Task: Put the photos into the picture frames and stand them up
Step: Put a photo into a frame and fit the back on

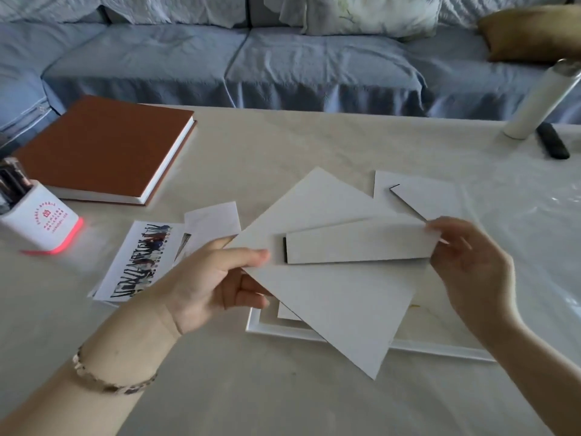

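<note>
Left hand [213,278] holds one of two backing boards [339,297] in its grip by a corner. Right hand [471,262] pinches the stand flap [358,243] (one white frame [440,346] beneath). Pale desk [283,143], blue sofa [283,64] behind.

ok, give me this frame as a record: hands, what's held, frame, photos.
left hand: grips backing board by its left corner
right hand: pinches right end of stand strip on that board
picture frame: flat on table, partly under the board
photos: loose on table, left of the hands
second board: flat on table behind
stage: nothing standing yet
</note>
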Available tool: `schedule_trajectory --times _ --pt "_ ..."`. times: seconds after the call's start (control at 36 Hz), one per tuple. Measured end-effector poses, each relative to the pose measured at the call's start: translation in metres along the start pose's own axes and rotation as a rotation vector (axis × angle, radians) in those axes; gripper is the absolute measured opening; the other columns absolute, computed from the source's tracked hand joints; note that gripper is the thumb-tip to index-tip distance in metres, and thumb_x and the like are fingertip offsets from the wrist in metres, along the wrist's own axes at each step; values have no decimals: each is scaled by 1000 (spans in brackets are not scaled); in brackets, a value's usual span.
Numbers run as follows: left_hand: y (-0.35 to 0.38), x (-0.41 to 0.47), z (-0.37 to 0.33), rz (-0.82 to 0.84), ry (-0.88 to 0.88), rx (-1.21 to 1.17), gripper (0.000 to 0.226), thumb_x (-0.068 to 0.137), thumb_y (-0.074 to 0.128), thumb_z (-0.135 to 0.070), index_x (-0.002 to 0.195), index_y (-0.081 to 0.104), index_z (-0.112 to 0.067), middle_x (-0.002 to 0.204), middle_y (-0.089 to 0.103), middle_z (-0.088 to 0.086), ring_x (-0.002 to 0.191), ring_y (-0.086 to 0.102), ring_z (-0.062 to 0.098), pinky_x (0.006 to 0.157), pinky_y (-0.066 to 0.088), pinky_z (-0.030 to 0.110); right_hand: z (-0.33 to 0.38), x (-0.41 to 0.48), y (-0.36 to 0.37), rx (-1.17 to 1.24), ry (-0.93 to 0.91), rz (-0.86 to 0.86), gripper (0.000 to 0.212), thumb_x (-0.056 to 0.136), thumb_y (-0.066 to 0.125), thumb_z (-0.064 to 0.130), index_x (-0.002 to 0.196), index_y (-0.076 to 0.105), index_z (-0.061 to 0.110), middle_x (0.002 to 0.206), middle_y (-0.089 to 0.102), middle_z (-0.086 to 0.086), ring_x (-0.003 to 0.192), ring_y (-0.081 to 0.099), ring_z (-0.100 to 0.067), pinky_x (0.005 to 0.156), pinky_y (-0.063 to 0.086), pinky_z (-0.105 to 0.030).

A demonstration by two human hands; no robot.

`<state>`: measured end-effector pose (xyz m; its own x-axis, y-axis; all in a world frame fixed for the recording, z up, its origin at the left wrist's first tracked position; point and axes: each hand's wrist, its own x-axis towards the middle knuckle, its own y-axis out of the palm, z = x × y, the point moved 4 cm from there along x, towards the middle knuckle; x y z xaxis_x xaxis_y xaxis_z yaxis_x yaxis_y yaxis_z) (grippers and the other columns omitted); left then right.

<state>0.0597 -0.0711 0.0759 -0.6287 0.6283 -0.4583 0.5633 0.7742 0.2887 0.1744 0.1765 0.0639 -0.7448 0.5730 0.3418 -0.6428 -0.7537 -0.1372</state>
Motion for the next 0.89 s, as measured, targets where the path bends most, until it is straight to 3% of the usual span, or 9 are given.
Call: schedule_trajectory --times 0.11,0.19,0.31,0.39,0.53,0.61,0.69,0.78,0.89 --pt "-1 1 7 -7 24 -2 25 66 59 -11 90 63 -8 64 67 10 44 60 18 38 49 23 -20 -9 7 546 554 -77 35 85 49 -7 106 56 19 77 71 3 69 67 -11 61 55 -20" --pt "0 0 17 -3 13 23 25 68 70 -7 93 63 -8 67 68 10 46 61 20 40 49 23 -22 -15 17 684 734 61 22 76 57 11 98 59 15 82 69 -7 64 68 -17 56 55 -24" --pt "1 -2 29 15 -24 33 25 66 61 -12 91 61 -9 64 65 6 43 57 14 33 36 18 -28 -21 22 494 790 142 38 70 63 23 108 61 19 91 71 -2 69 67 -10 55 54 -22" --pt "-3 -1 31 37 -61 113 21 65 62 -12 86 61 -9 61 62 5 42 51 12 33 30 16 -32 -16 13 311 817 115 44 60 69 26 104 63 23 76 72 6 62 65 -4 51 52 -16" --pt "-16 10 25 54 -104 276 38 63 66 -14 98 60 -2 61 61 4 41 48 9 33 25 14 -28 -17 12 4 825 461 24 75 67 12 99 68 11 82 72 -5 60 64 -8 52 52 -17" --pt "-19 24 17 -89 -28 340 24 72 73 -10 94 63 -11 60 64 -3 39 50 5 34 27 13 -28 -24 17 13 835 562 22 75 65 11 97 68 8 85 71 -8 61 64 -12 54 53 -20" --pt "-26 38 11 -320 84 356 13 83 66 -16 94 61 -20 60 64 -9 40 52 0 39 41 13 -27 -27 22 131 861 528 22 73 63 12 93 66 5 78 72 -8 58 65 -14 49 53 -22" --pt "-27 44 15 -356 157 343 31 85 64 -18 114 54 -15 86 64 -4 57 62 0 49 50 13 -32 -26 21 218 874 400 22 72 61 15 92 65 6 74 73 -4 55 65 -13 49 53 -21" --pt "-37 42 32 -446 253 574 34 85 63 -19 118 53 -18 95 61 -9 82 61 0 73 48 18 -43 -26 16 224 890 254 26 73 63 16 97 66 8 76 73 -3 56 66 -14 51 54 -21"
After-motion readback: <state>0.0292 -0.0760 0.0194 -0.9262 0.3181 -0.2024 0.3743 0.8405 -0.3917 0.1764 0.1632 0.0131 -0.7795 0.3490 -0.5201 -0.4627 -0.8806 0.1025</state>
